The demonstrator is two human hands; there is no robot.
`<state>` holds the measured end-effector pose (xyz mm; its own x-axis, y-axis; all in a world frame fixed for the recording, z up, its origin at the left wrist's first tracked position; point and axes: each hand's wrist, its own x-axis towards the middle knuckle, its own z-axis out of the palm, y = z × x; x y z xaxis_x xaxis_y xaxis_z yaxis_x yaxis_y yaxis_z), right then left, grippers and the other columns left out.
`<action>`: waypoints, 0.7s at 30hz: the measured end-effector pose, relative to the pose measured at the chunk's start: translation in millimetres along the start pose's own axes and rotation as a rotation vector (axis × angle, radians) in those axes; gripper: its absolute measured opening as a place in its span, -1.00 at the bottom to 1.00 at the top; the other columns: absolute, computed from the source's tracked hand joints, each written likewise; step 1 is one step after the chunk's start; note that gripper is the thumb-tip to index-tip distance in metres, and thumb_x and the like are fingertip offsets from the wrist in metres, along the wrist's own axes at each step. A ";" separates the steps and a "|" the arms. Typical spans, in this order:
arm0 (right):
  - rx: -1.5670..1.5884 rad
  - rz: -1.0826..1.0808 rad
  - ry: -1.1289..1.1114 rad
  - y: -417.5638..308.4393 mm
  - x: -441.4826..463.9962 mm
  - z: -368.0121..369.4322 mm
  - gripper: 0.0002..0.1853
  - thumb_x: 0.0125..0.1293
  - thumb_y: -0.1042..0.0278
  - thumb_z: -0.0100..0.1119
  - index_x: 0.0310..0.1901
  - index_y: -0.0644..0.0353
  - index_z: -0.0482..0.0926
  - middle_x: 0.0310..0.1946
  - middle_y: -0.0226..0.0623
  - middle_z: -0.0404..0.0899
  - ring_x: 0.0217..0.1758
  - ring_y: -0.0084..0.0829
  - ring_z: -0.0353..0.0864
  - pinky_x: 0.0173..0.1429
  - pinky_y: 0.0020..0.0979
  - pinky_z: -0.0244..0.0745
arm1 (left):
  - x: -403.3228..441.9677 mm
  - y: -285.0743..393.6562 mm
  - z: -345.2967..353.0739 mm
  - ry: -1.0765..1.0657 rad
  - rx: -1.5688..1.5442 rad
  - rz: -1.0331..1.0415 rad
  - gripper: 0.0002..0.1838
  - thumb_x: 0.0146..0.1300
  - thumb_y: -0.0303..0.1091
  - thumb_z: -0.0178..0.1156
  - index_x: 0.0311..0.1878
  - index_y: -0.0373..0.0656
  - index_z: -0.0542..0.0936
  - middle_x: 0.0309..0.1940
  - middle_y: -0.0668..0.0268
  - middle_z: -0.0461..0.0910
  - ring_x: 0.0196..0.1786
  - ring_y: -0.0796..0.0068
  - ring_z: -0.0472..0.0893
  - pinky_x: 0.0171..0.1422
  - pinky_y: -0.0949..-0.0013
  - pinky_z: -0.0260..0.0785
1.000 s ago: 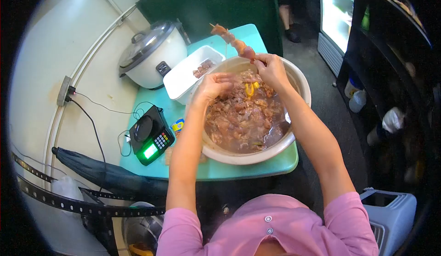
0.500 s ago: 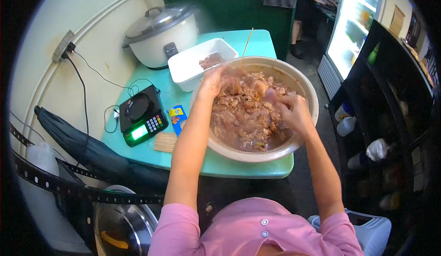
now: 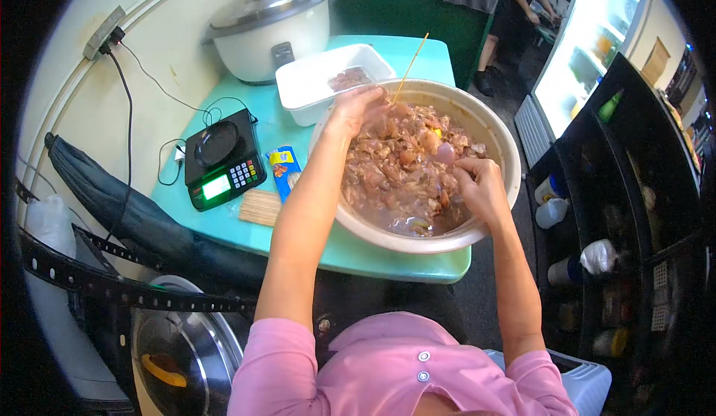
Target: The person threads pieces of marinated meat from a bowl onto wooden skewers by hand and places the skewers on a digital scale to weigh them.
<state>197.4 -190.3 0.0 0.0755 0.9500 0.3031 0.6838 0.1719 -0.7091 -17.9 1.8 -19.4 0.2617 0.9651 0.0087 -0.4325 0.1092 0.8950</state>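
Observation:
A large round basin (image 3: 509, 185) holds raw meat pieces (image 3: 399, 164) in cloudy liquid. My left hand (image 3: 359, 108) is at the basin's upper left rim, closed around the lower part of a thin wooden skewer (image 3: 412, 65) that points up and away. Over the right side of the meat, my right hand (image 3: 481, 186) pinches a piece whose outline is hard to make out, close to a pale pinkish lump (image 3: 445, 153). A white tray (image 3: 302, 80) with some meat pieces stands behind the basin to the left.
On the turquoise table (image 3: 380, 265) are a rice cooker (image 3: 268, 35), a lit scale (image 3: 224, 158), a blue packet (image 3: 283, 170) and bundled sticks (image 3: 259, 207). Black shelves (image 3: 597, 192) stand at right. Another person (image 3: 514, 13) is at the back, near a glass-door fridge (image 3: 589, 50).
The loaded skewer held above the basin a second ago is gone from there. A bare skewer now rises by my left hand, and my right hand has moved down over the meat. The view has shifted.

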 end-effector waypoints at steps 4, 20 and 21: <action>0.015 -0.007 0.012 0.6 0.7 1.4 -0.81 0.08 0.49 0.10 -0.27 0.31 0.63 -0.42 0.11 0.57 -0.31 -0.06 0.63 -0.16 -0.26 0.46 | 0.4 -0.2 -0.7 0.014 0.017 -0.006 -0.84 0.17 -0.48 0.20 -0.17 -0.25 0.56 -0.29 0.20 0.63 -0.25 0.38 0.63 -0.11 0.35 0.57; -0.012 -0.007 0.019 -2.1 2.1 3.0 -0.81 0.10 0.44 0.09 -0.31 0.34 0.63 -0.42 0.11 0.57 -0.32 -0.03 0.61 -0.16 -0.21 0.45 | -4.8 -0.2 6.6 -0.032 0.021 -0.024 -0.80 0.14 -0.46 0.25 -0.15 -0.21 0.57 -0.25 0.25 0.63 -0.17 0.36 0.62 -0.03 0.31 0.53; -0.018 0.001 0.013 -1.6 2.7 3.1 -0.81 0.10 0.44 0.09 -0.30 0.33 0.63 -0.42 0.11 0.58 -0.31 -0.03 0.61 -0.15 -0.22 0.46 | -5.3 -0.1 7.5 -0.046 0.009 -0.027 -0.80 0.14 -0.47 0.25 -0.14 -0.20 0.57 -0.24 0.26 0.63 -0.16 0.37 0.61 -0.01 0.30 0.52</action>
<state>194.3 -187.2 0.0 0.0856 0.9468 0.3102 0.6968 0.1657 -0.6978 -12.8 -5.1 -16.2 0.3126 0.9499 0.0051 -0.4168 0.1323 0.8993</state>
